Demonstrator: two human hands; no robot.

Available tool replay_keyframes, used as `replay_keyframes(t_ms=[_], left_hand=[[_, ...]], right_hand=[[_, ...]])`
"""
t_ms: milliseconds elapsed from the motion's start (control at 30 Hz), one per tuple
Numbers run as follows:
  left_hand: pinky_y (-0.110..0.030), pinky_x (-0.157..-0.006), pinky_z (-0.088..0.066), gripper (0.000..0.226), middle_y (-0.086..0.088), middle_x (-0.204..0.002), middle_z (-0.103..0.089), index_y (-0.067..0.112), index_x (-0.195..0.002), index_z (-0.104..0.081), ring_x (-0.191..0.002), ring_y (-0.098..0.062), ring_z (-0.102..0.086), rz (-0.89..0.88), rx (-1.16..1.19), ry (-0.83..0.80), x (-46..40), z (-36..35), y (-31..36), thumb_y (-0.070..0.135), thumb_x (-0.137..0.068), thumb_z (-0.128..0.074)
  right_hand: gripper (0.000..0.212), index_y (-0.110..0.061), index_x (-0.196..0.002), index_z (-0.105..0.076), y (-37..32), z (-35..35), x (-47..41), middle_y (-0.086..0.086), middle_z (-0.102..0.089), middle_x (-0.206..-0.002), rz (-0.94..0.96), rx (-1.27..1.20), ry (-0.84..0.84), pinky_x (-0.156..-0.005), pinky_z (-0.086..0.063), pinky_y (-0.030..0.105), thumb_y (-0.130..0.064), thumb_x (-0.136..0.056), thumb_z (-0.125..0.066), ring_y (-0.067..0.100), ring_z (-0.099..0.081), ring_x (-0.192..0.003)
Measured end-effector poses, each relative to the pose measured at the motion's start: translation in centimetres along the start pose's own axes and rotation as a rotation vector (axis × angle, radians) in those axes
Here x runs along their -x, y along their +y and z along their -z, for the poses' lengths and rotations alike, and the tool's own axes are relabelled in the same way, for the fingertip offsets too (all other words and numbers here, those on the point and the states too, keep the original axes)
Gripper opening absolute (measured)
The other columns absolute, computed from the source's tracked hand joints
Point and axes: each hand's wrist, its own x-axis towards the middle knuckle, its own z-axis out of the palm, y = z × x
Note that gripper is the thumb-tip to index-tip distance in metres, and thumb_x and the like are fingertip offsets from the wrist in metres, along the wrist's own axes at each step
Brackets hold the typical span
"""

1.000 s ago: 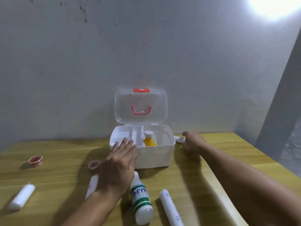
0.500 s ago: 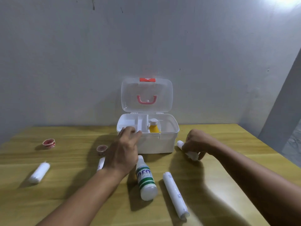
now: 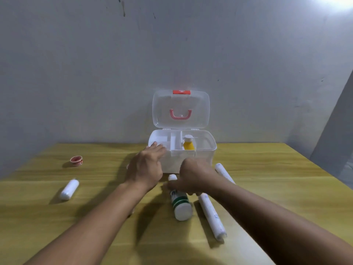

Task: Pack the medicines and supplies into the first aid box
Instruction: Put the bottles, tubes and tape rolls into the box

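The white first aid box (image 3: pixel 205 153) stands open at the back of the table, its clear lid (image 3: pixel 198 104) upright, a yellow bottle (image 3: pixel 188 145) inside. My left hand (image 3: pixel 147 168) lies on the box's front left rim, fingers flat and slightly apart. My right hand (image 3: pixel 193 177) is curled around the neck of a white bottle with green stripes (image 3: pixel 180 202), which lies on the table in front of the box. A short white roll (image 3: pixel 222 172) lies just right of my right wrist.
A long white roll (image 3: pixel 211 215) lies right of the striped bottle. Another white roll (image 3: pixel 69 189) and a red tape ring (image 3: pixel 76 161) sit at the left of the wooden table (image 3: pixel 267 169). A grey wall stands close behind the box.
My right hand has let go of the short white roll beside the box and moved left onto the striped bottle. My left hand stays at the box's rim.
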Motion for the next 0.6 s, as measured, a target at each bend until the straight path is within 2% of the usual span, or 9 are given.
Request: replay_keyframes(t_ms=[100, 200, 267, 333, 367, 433, 500, 567, 600], left_hand=[[-0.028, -0.110, -0.027, 0.061, -0.004, -0.131, -0.061, 0.009, -0.121, -0.063, -0.133, -0.023, -0.045, 0.022, 0.026, -0.041, -0.1, 0.1, 0.1, -0.016, -0.071, -0.040], [-0.034, -0.115, -0.024, 0.063, -0.003, -0.136, -0.056, 0.010, -0.126, -0.059, -0.136, -0.021, -0.040, 0.025, 0.031, -0.090, -0.1, 0.5, 0.0, -0.016, -0.072, -0.039], [-0.040, -0.116, -0.024, 0.063, -0.005, -0.137, -0.056, 0.009, -0.127, -0.057, -0.137, -0.023, -0.039, 0.002, 0.011, -0.090, -0.2, 0.4, 0.1, -0.014, -0.071, -0.038], [-0.045, -0.117, -0.024, 0.064, -0.006, -0.138, -0.054, 0.008, -0.128, -0.054, -0.139, -0.025, -0.035, -0.037, -0.023, -0.081, -0.2, 0.1, 0.4, -0.013, -0.069, -0.038], [-0.042, -0.119, -0.020, 0.065, -0.008, -0.141, -0.051, 0.007, -0.130, -0.052, -0.140, -0.025, -0.034, -0.057, -0.035, -0.082, -0.3, -0.1, 0.8, -0.013, -0.069, -0.038], [-0.036, -0.117, -0.012, 0.065, -0.013, -0.141, -0.050, 0.002, -0.129, -0.051, -0.139, -0.029, -0.035, -0.107, -0.033, -0.106, -0.2, -0.4, 1.9, -0.014, -0.068, -0.037], [-0.043, -0.113, -0.019, 0.062, -0.019, -0.134, -0.055, 0.000, -0.124, -0.054, -0.132, -0.037, -0.044, -0.196, -0.042, -0.132, -0.1, -0.9, 3.0, -0.011, -0.065, -0.037], [-0.048, -0.112, -0.025, 0.062, -0.018, -0.136, -0.054, 0.001, -0.127, -0.051, -0.131, -0.037, -0.045, -0.261, -0.064, -0.131, -0.1, -1.6, 3.9, -0.001, -0.067, -0.036], [-0.045, -0.115, -0.021, 0.065, -0.015, -0.144, -0.046, 0.002, -0.133, -0.045, -0.137, -0.033, -0.038, -0.257, -0.080, -0.151, 0.0, -2.0, 4.2, 0.002, -0.069, -0.038]], right_hand=[[0.038, -0.012, -0.065, -0.057, -0.8, -0.8, -0.8, 0.003, -0.062, -0.055, -0.096, -0.097, -0.107, -0.052, -0.060, 0.032, -0.044, -0.069, -0.077, 0.020, -0.068, -0.049], [0.032, -0.007, -0.070, -0.057, -0.1, 0.3, -0.7, 0.009, -0.065, -0.061, -0.189, -0.247, -0.176, -0.051, -0.060, 0.031, -0.029, -0.069, -0.080, 0.022, -0.068, -0.051], [0.027, 0.001, -0.078, -0.062, 0.6, 2.4, -0.1, 0.015, -0.070, -0.069, -0.184, -0.342, -0.143, -0.053, -0.061, 0.035, -0.019, -0.068, -0.079, 0.026, -0.072, -0.059], [0.028, 0.004, -0.086, -0.066, 1.4, 5.4, 0.6, 0.018, -0.072, -0.076, -0.160, -0.428, -0.043, -0.054, -0.061, 0.037, -0.016, -0.070, -0.078, 0.027, -0.072, -0.063], [0.028, 0.003, -0.090, -0.066, 1.8, 7.1, 0.8, 0.018, -0.071, -0.078, -0.146, -0.464, 0.018, -0.055, -0.061, 0.037, -0.015, -0.072, -0.078, 0.027, -0.072, -0.064], [0.033, -0.006, -0.100, -0.059, 2.7, 9.8, 0.6, 0.015, -0.068, -0.084, -0.124, -0.538, 0.175, -0.056, -0.061, 0.037, -0.012, -0.074, -0.078, 0.025, -0.071, -0.068], [0.046, -0.015, -0.110, -0.052, 3.7, 11.3, -0.3, 0.012, -0.063, -0.093, -0.119, -0.574, 0.346, -0.054, -0.061, 0.037, -0.011, -0.072, -0.079, 0.025, -0.070, -0.071], [0.048, -0.019, -0.112, -0.052, 4.7, 11.2, -1.9, 0.011, -0.063, -0.095, -0.095, -0.495, 0.493, -0.057, -0.061, 0.039, -0.014, -0.072, -0.079, 0.028, -0.069, -0.072], [0.045, -0.019, -0.111, -0.053, 5.1, 10.7, -2.7, 0.011, -0.064, -0.093, -0.076, -0.425, 0.544, -0.061, -0.060, 0.040, -0.017, -0.074, -0.078, 0.030, -0.068, -0.075]])
